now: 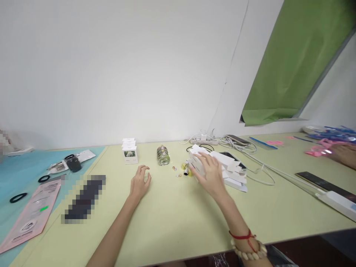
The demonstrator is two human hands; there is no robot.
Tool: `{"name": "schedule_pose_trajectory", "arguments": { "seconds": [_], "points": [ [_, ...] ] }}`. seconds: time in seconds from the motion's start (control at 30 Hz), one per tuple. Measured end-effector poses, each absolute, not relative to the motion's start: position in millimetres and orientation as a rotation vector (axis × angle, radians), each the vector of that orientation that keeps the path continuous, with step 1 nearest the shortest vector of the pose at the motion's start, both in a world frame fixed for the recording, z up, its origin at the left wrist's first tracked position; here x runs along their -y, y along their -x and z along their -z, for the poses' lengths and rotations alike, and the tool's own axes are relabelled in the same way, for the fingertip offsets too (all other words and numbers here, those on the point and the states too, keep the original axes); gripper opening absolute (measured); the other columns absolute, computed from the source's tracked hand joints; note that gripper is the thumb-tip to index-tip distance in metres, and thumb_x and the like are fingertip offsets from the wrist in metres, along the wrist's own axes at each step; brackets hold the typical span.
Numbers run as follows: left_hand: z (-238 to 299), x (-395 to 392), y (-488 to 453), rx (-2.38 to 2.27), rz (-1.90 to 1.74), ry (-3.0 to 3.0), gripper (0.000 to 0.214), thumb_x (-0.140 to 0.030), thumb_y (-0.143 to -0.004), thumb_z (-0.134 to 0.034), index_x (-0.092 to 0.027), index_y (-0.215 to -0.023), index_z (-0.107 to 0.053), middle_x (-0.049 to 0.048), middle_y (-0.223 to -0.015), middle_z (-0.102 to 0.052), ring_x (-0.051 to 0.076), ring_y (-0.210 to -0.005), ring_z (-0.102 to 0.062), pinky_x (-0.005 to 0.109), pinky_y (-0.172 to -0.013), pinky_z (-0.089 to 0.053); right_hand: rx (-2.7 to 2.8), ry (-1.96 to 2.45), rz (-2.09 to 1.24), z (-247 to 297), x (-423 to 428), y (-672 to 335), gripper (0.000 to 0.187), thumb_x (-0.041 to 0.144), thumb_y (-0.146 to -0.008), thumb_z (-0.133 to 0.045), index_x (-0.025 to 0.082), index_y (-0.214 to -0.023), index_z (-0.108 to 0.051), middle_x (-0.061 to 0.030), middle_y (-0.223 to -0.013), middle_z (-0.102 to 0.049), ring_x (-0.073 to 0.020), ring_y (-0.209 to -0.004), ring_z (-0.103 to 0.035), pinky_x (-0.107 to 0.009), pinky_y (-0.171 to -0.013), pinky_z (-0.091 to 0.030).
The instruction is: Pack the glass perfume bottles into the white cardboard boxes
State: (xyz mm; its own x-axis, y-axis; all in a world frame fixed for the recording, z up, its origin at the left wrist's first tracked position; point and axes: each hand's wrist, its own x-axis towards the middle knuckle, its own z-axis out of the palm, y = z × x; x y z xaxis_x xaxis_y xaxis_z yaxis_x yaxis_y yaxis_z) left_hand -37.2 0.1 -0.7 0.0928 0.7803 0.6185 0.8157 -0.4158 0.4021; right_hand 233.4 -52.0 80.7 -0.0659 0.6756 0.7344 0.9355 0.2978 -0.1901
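My left hand [139,182] hovers over or rests on the pale green table, fingers loosely curved and thumb apart, holding nothing. Over a pile of white folded cartons [229,167], my right hand [211,173] has its fingers spread, the fingertips at a white box [197,157]; whether they touch it is unclear. Left of that hand lie small yellow-capped pieces [184,167] and several tiny beads [178,175]. A clear glass jar [162,155] with greenish contents stands between my hands. Beyond my left hand, small white boxes with a flower picture [130,155] stand in a row.
A power strip [204,141] and white cables [250,148] run along the wall. At right are a phone [324,181], a white power bank [338,204], pink scissors [319,150] and another person's hand [343,154]. A pink packet [35,211] and dark jar [72,163] lie left.
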Motion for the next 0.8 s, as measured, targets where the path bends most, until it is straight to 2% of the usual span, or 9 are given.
{"name": "schedule_pose_trajectory", "arguments": {
  "seconds": [0.1, 0.2, 0.3, 0.37, 0.5, 0.57, 0.67, 0.73, 0.8],
  "points": [
    [5.6, -5.4, 43.8, 1.779, 1.316, 2.212, 0.022, -0.027, -0.083, -0.040, -0.024, -0.103, -0.048, 0.0032, -0.107, -0.053, 0.012, -0.074, -0.058, 0.022, -0.054, -0.043, 2.137, 1.216, -0.083, -69.2, 45.4, -178.7, 0.029, 0.040, -0.086, -0.041, 0.025, -0.106, -0.055, -0.0054, -0.102, -0.061, -0.0186, -0.095, -0.056, -0.034, -0.085, -0.038],
    [12.8, -13.2, 52.1, 1.852, 1.389, 2.110, 0.023, -0.026, -0.081, -0.042, -0.023, -0.103, -0.047, 0.0046, -0.103, -0.053, 0.015, -0.083, -0.057, 0.026, -0.063, -0.046, 2.485, 1.234, -0.640, -42.4, 37.5, -133.9, 0.031, 0.048, -0.076, -0.054, 0.023, -0.095, -0.056, -0.0012, -0.081, -0.063, -0.0161, -0.069, -0.058, -0.027, -0.063, -0.041],
    [20.4, -23.2, 58.7, 1.969, 1.465, 1.874, 0.032, -0.028, -0.079, -0.045, -0.019, -0.109, -0.043, 0.0087, -0.106, -0.052, 0.023, -0.101, -0.053, 0.037, -0.081, -0.045, 2.487, 1.415, -0.623, -20.9, 30.5, -111.9, 0.054, 0.058, -0.052, -0.069, 0.020, -0.088, -0.054, -0.0032, -0.084, -0.062, -0.0206, -0.075, -0.057, -0.028, -0.062, -0.038],
    [24.7, -30.9, 59.9, 2.066, 1.435, 1.752, 0.046, -0.033, -0.077, -0.048, -0.016, -0.119, -0.037, 0.0128, -0.113, -0.050, 0.028, -0.110, -0.047, 0.046, -0.089, -0.040, 2.476, 1.477, -0.615, -15.1, 27.6, -108.8, 0.059, 0.060, -0.045, -0.072, 0.020, -0.084, -0.054, -0.0032, -0.084, -0.062, -0.0217, -0.077, -0.057, -0.027, -0.062, -0.036],
    [27.9, -50.0, 55.8, 2.197, 1.190, 1.688, 0.080, -0.046, -0.073, -0.053, -0.008, -0.134, -0.017, 0.0225, -0.128, -0.037, 0.034, -0.122, -0.034, 0.050, -0.095, -0.034, 2.464, 1.499, -0.674, -14.6, 26.5, -113.8, 0.058, 0.063, -0.042, -0.071, 0.021, -0.079, -0.055, -0.0013, -0.081, -0.061, -0.0192, -0.076, -0.056, -0.025, -0.060, -0.034],
    [26.1, -61.7, 53.1, 2.212, 1.038, 1.631, 0.083, -0.045, -0.073, -0.054, -0.008, -0.136, -0.013, 0.0250, -0.137, -0.024, 0.035, -0.129, -0.023, 0.048, -0.099, -0.029, 2.452, 1.468, -0.683, -13.9, 27.4, -116.3, 0.058, 0.064, -0.043, -0.070, 0.022, -0.079, -0.056, -0.0003, -0.079, -0.061, -0.0171, -0.074, -0.055, -0.024, -0.059, -0.032],
    [21.5, -80.5, 52.2, 2.157, 0.959, 1.606, 0.080, -0.045, -0.075, -0.053, -0.013, -0.137, -0.014, 0.0224, -0.143, -0.012, 0.036, -0.133, -0.014, 0.047, -0.102, -0.024, 2.443, 1.387, -0.681, -11.2, 29.0, -118.7, 0.056, 0.066, -0.047, -0.069, 0.022, -0.081, -0.057, 0.0013, -0.078, -0.061, -0.0131, -0.067, -0.052, -0.023, -0.056, -0.030],
    [19.2, -92.1, 54.2, 2.218, 1.045, 1.525, 0.083, -0.048, -0.075, -0.053, -0.012, -0.137, -0.012, 0.0240, -0.142, -0.014, 0.036, -0.132, -0.017, 0.047, -0.101, -0.025, 2.451, 1.325, -0.683, -9.7, 29.0, -120.2, 0.055, 0.065, -0.049, -0.068, 0.022, -0.082, -0.058, 0.0021, -0.077, -0.060, -0.0111, -0.064, -0.051, -0.022, -0.055, -0.030],
    [18.1, -101.0, 57.5, 2.359, 1.202, 1.373, 0.090, -0.051, -0.072, -0.054, -0.006, -0.136, -0.011, 0.0283, -0.134, -0.028, 0.036, -0.126, -0.029, 0.047, -0.098, -0.029, 2.458, 1.282, -0.702, -8.7, 27.5, -121.5, 0.053, 0.063, -0.050, -0.069, 0.022, -0.082, -0.059, 0.0025, -0.076, -0.060, -0.0100, -0.062, -0.050, -0.022, -0.055, -0.030]
  ]
}}
